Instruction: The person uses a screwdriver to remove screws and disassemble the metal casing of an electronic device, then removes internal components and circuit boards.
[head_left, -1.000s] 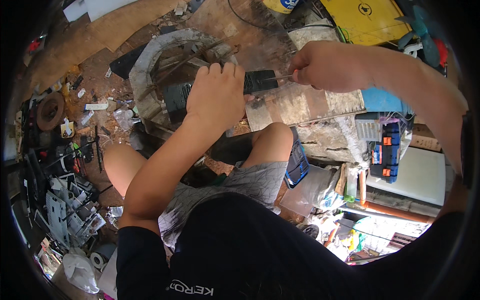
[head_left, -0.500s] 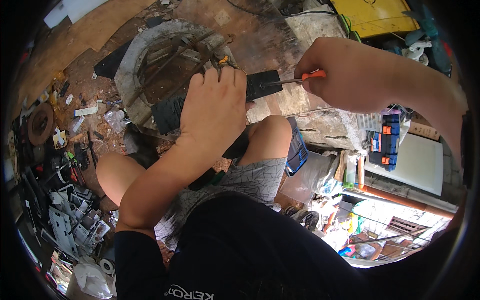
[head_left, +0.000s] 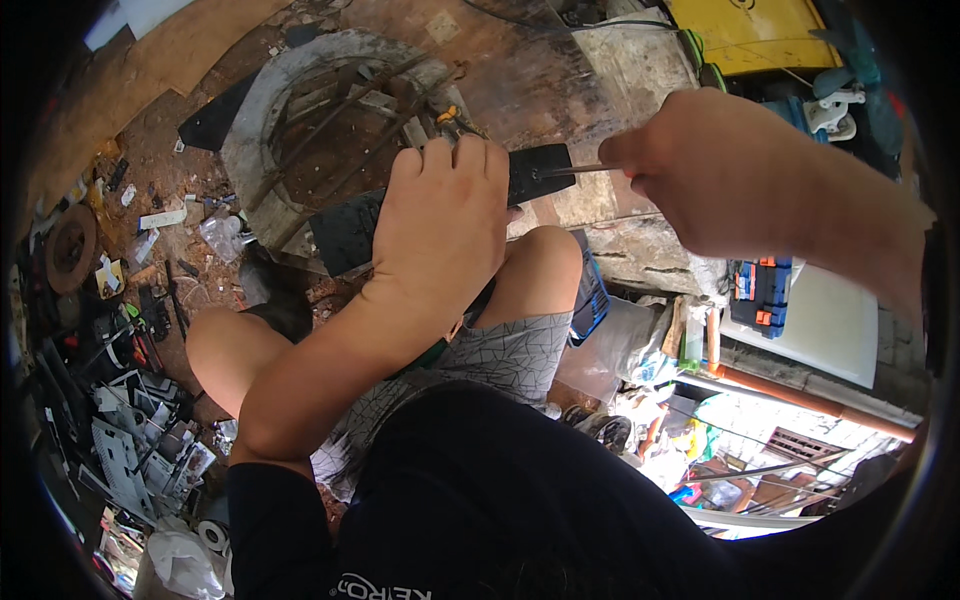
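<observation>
My left hand is wrapped over the middle of a long, flat black casing, which I hold tilted above my knees. It looks like plastic; its exact kind cannot be made out. At its right end, my right hand grips a screwdriver by the handle. The thin metal shaft points left, its tip at or close to the casing's end face. Only a trace of the orange handle shows between my fingers.
Beyond the casing lies a round, worn ring frame on the dirty floor. Metal scrap is heaped at the left. To the right are a blue toolbox with orange latches, a white panel and a yellow case.
My right hand has turned around the screwdriver, and its fingers now cover most of the orange handle. The casing has shifted slightly right in view, still in my left hand.
</observation>
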